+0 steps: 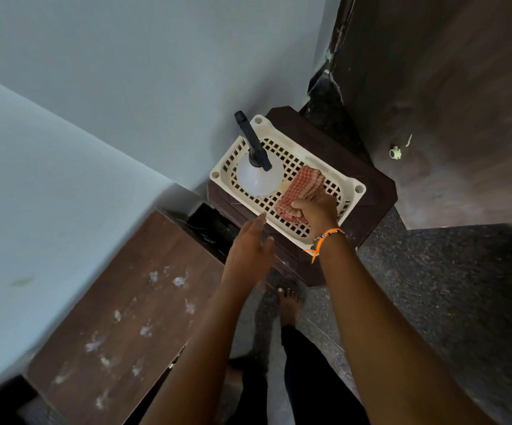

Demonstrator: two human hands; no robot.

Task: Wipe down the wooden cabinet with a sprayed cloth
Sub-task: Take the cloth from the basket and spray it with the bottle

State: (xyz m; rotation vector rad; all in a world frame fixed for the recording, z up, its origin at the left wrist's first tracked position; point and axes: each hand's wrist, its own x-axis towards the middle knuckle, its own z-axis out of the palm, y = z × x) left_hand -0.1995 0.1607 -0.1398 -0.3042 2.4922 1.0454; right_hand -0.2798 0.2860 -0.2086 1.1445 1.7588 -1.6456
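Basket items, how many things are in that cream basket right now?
2. A spray bottle stands at the basket's left end; a checked cloth lies at its right, gripped by the right hand. Anything beneath the cloth is hidden.

Basket (349, 181) on stool (374, 194) – spray bottle (259, 176) left in it, cloth (302, 191) right; cabinet (119, 317) left of stool.

One cloth (300, 191), one sprayer (257, 167), one basket (353, 187)

Folded red-checked cloth (300, 191) beside spray bottle (257, 170); wooden cabinet (119, 317) white-smeared.
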